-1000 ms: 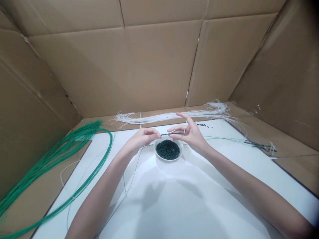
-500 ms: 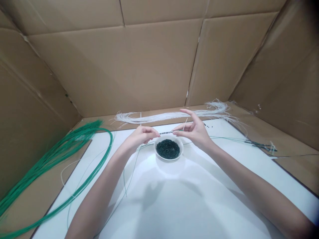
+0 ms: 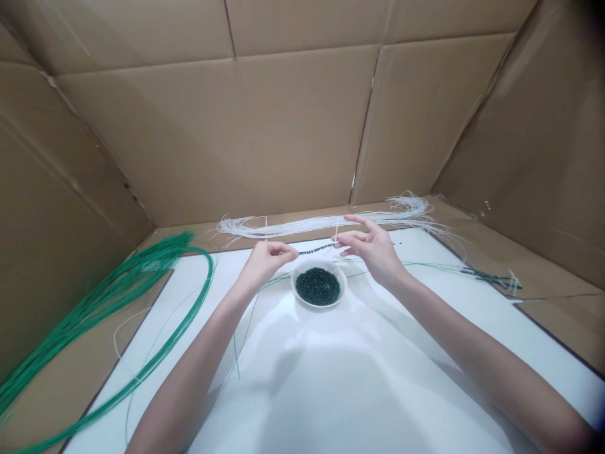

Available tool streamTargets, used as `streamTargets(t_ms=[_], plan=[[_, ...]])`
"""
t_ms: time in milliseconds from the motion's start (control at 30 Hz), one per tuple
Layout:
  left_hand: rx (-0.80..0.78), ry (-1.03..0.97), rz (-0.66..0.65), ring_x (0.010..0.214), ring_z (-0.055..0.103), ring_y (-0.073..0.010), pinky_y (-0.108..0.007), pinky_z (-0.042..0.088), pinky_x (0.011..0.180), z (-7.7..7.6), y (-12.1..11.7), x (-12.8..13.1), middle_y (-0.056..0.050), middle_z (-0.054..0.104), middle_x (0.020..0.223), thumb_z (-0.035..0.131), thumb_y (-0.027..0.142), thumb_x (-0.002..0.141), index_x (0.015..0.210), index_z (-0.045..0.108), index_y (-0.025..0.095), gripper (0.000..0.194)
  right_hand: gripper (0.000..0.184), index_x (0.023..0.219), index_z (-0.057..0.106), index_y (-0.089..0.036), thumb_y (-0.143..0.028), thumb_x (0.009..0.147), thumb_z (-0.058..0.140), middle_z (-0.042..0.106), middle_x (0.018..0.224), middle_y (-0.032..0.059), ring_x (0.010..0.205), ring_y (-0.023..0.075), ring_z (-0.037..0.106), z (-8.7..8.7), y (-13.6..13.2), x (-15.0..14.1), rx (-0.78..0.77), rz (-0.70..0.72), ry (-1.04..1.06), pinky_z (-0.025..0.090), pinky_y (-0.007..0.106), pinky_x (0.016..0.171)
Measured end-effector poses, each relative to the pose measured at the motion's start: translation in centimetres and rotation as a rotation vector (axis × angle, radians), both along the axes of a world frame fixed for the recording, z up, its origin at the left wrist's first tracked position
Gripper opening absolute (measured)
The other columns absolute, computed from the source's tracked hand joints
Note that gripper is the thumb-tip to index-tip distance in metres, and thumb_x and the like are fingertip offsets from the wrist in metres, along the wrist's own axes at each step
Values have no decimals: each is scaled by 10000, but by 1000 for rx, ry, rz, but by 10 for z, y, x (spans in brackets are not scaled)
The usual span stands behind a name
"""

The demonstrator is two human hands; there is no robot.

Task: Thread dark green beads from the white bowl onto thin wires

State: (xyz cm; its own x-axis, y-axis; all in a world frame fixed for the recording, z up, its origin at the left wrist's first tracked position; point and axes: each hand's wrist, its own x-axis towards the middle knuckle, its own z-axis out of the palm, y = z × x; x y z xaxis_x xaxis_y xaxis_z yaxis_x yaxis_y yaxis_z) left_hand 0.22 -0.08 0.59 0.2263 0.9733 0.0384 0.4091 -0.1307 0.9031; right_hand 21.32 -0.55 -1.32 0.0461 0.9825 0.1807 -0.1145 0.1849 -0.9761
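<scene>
A short string of dark beads (image 3: pixel 316 250) stretches between my hands, above a white bowl (image 3: pixel 296 294) filled with small dark green beads (image 3: pixel 317 285). My left hand (image 3: pixel 270 260) pinches the left end of the string, thumb against fingers. At its right end, my right hand (image 3: pixel 371 249) closes thumb and fingers on it, with the index finger raised. A short white piece (image 3: pixel 336 229) sticks up by the right fingertips. A thin green wire (image 3: pixel 255 309) trails down from my left hand toward my left forearm.
Bundled green wires (image 3: pixel 108 302) curve along the left side. White strands (image 3: pixel 307 225) lie along the back before a cardboard wall (image 3: pixel 293 139). At right, green wires with beaded ends (image 3: pixel 491 277) rest across the white table (image 3: pixel 326 391)'s edge. A few loose beads (image 3: pixel 397 243) lie behind my right hand.
My right hand has shifted slightly, and more of the beaded string shows between my hands, now sloping up to the right. My left hand has moved a little left.
</scene>
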Motion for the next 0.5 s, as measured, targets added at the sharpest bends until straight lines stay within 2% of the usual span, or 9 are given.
streamTargets(t_ms=[167,267,367,500], plan=[[12,-23,44,511,370,-78,-221,254,486,-2,1,-1,-13,590,611,610,392,643,716,675,128,282,428,1044,511,-160,-200,643,657,686,759,55,739,171,645,-1,2,3,-37,36,0,532,316,657],[35,-43,71,531,387,-84,-216,264,487,-4,2,0,-18,587,617,615,396,639,706,668,121,288,463,1046,534,-160,-149,606,677,689,825,72,793,191,655,-1,1,2,-87,98,-33,526,355,742],[34,-38,62,546,410,-89,-208,283,488,-6,3,2,-27,597,634,614,389,642,714,665,121,283,414,953,603,-132,-203,566,732,695,814,87,782,205,659,-2,-1,-2,-100,71,-73,523,365,769],[-17,15,2,571,467,-99,-198,333,488,-5,1,3,-53,632,715,603,355,650,720,658,119,252,270,771,674,-114,-298,579,724,692,713,80,684,192,657,-5,-1,-5,-55,14,-67,542,340,679]])
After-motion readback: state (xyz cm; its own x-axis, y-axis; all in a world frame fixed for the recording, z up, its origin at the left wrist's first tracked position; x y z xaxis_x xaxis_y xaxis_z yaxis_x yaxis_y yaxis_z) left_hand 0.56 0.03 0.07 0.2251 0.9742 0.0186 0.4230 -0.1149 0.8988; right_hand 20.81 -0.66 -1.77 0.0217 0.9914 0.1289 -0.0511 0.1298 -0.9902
